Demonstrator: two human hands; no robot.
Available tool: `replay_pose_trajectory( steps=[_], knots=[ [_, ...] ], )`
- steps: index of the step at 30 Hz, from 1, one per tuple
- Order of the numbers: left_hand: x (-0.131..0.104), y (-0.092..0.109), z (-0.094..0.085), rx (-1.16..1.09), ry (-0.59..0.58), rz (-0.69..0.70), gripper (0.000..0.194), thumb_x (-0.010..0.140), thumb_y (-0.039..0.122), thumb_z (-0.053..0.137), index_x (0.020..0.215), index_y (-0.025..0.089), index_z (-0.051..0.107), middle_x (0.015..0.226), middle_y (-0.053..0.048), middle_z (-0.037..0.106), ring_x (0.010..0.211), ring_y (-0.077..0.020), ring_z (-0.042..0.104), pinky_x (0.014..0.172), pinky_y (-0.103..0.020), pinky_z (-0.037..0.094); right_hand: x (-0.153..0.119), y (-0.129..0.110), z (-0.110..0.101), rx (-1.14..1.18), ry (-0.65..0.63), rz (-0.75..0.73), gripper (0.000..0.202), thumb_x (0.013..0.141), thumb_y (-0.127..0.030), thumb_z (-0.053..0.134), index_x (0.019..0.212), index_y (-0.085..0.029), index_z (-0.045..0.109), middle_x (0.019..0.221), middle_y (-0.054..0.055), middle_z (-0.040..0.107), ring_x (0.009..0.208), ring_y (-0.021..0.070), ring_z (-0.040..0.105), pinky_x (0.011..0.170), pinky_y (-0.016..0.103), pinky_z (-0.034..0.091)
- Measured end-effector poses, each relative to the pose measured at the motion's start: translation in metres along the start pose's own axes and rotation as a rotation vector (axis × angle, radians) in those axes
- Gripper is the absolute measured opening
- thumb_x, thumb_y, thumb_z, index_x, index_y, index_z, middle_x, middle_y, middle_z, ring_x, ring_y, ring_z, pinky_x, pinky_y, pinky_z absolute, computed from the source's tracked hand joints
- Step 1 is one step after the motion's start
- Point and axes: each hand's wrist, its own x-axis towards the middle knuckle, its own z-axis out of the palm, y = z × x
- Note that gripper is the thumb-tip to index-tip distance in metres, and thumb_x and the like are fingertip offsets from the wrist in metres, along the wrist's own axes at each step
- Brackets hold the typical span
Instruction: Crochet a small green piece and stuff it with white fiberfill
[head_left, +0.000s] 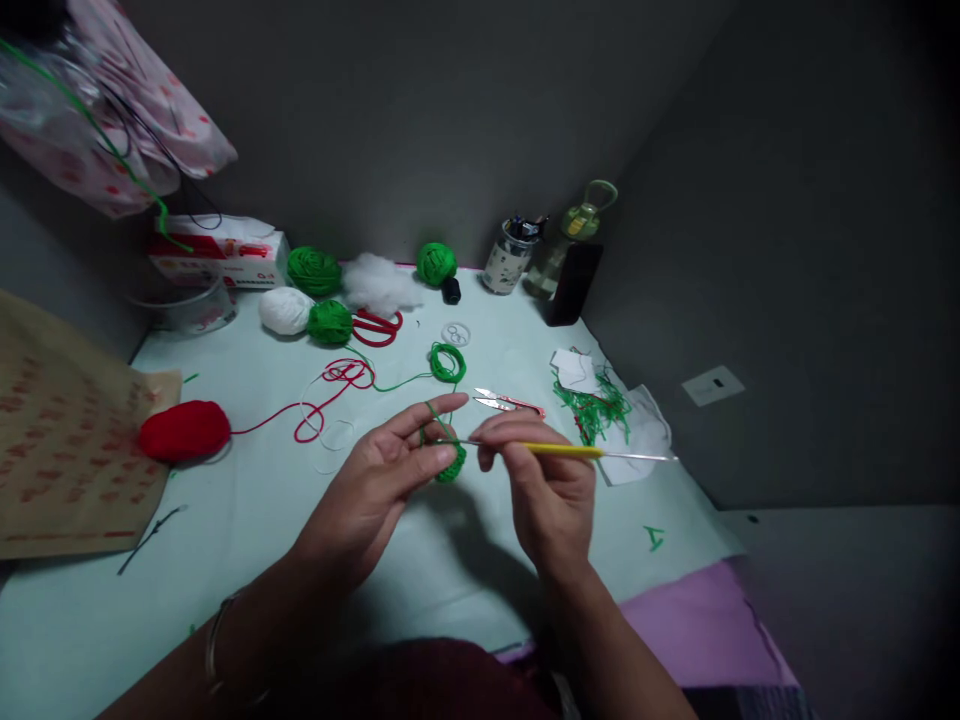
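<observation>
Between its thumb and fingers my left hand (390, 465) pinches a small piece of green crochet work (452, 465). Green yarn loops over its raised index finger and leads back to a loose green coil (448, 363) on the table. My right hand (544, 480) grips a crochet hook (562, 450) by its yellow handle, like a pencil. The hook's metal tip points left and meets the green work at my left fingertips; the exact stitch is too small to make out. Thread snips (510, 403) with orange-red handles lie just beyond my right hand.
A red yarn ball (185, 431) sits left beside a paper bag (75, 440). Farther back are green balls (315, 270), a white ball (286, 312), stuffing (381, 284), red-handled scissors (377, 328), a pen holder (508, 262), a bottle (555, 255) and a black phone (576, 285). Yarn scraps (600, 405) lie right.
</observation>
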Motion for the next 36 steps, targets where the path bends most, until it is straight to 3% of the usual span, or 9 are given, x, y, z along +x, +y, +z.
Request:
replay_pose_trajectory(
  steps=[3, 8, 12, 17, 21, 24, 28, 32, 36],
  knots=[
    [-0.002, -0.004, -0.001, 0.157, -0.014, 0.053, 0.042, 0.083, 0.026, 0.079, 0.125, 0.032, 0.072, 0.095, 0.000, 0.065, 0.094, -0.0135, 0.056, 0.089, -0.024, 0.041, 0.001, 0.004, 0.001, 0.043, -0.032, 0.078, 0.017, 0.097, -0.020, 0.060, 0.098, -0.025, 0.077, 0.093, 0.003, 0.073, 0.080, 0.0149, 0.063, 0.069, 0.030, 0.053],
    [-0.006, -0.001, -0.003, 0.251, 0.060, 0.080, 0.040, 0.082, 0.030, 0.079, 0.121, 0.029, 0.074, 0.094, -0.002, 0.062, 0.091, -0.0167, 0.053, 0.085, -0.028, 0.041, 0.003, 0.008, -0.003, 0.231, -0.010, 0.200, 0.018, 0.099, -0.027, 0.057, 0.094, -0.022, 0.074, 0.089, 0.004, 0.074, 0.071, 0.0134, 0.065, 0.067, 0.030, 0.055],
    [-0.007, 0.004, -0.002, 0.291, 0.078, 0.109, 0.039, 0.081, 0.029, 0.079, 0.119, 0.027, 0.075, 0.089, -0.002, 0.063, 0.088, -0.0179, 0.054, 0.083, -0.030, 0.043, 0.004, 0.004, -0.005, 0.172, -0.035, 0.178, 0.021, 0.101, -0.028, 0.052, 0.094, -0.020, 0.070, 0.090, 0.005, 0.074, 0.071, 0.0143, 0.067, 0.069, 0.033, 0.059],
    [-0.006, 0.000, 0.001, 0.397, 0.159, 0.186, 0.039, 0.081, 0.023, 0.079, 0.120, 0.029, 0.075, 0.086, 0.001, 0.060, 0.081, -0.0135, 0.051, 0.083, -0.027, 0.042, -0.005, -0.004, -0.001, -0.329, -0.150, -0.176, 0.023, 0.099, -0.013, 0.050, 0.111, -0.023, 0.067, 0.098, 0.006, 0.073, 0.086, 0.0167, 0.069, 0.075, 0.034, 0.060],
    [-0.005, -0.006, 0.002, 0.117, 0.078, 0.084, 0.050, 0.080, 0.024, 0.081, 0.128, 0.028, 0.070, 0.084, 0.002, 0.061, 0.077, -0.0108, 0.051, 0.079, -0.024, 0.042, -0.013, -0.003, 0.001, -0.702, -0.193, -0.454, 0.030, 0.094, -0.011, 0.060, 0.119, -0.024, 0.069, 0.108, 0.009, 0.073, 0.099, 0.0216, 0.069, 0.081, 0.037, 0.060],
    [-0.004, -0.005, -0.001, -0.082, 0.011, -0.080, 0.045, 0.081, 0.025, 0.080, 0.125, 0.021, 0.071, 0.080, 0.001, 0.061, 0.075, -0.0104, 0.053, 0.077, -0.024, 0.042, -0.011, 0.000, -0.001, -0.461, -0.082, -0.324, 0.028, 0.096, -0.012, 0.057, 0.116, -0.025, 0.071, 0.103, 0.007, 0.073, 0.093, 0.0203, 0.069, 0.076, 0.037, 0.060],
    [-0.004, -0.003, -0.003, -0.035, 0.013, -0.007, 0.044, 0.081, 0.021, 0.079, 0.124, 0.024, 0.072, 0.085, 0.000, 0.063, 0.081, -0.0123, 0.056, 0.083, -0.026, 0.043, -0.001, 0.003, 0.000, -0.051, 0.012, -0.056, 0.021, 0.100, -0.021, 0.052, 0.098, -0.025, 0.073, 0.086, 0.004, 0.071, 0.075, 0.0170, 0.065, 0.061, 0.032, 0.056],
    [-0.006, -0.004, 0.000, 0.146, -0.001, 0.068, 0.046, 0.083, 0.022, 0.079, 0.127, 0.030, 0.071, 0.093, 0.000, 0.065, 0.091, -0.0140, 0.057, 0.089, -0.027, 0.043, 0.001, 0.002, 0.003, -0.101, -0.078, -0.060, 0.018, 0.098, -0.020, 0.057, 0.102, -0.026, 0.074, 0.094, 0.004, 0.074, 0.089, 0.0183, 0.068, 0.072, 0.035, 0.059],
    [-0.005, -0.006, 0.001, 0.132, 0.091, 0.120, 0.050, 0.080, 0.020, 0.081, 0.128, 0.028, 0.070, 0.089, 0.001, 0.064, 0.084, -0.0125, 0.055, 0.083, -0.025, 0.044, -0.006, 0.003, 0.005, -0.371, -0.097, -0.240, 0.028, 0.096, -0.012, 0.059, 0.114, -0.029, 0.072, 0.099, 0.004, 0.073, 0.090, 0.0184, 0.069, 0.075, 0.036, 0.061]
  ],
)
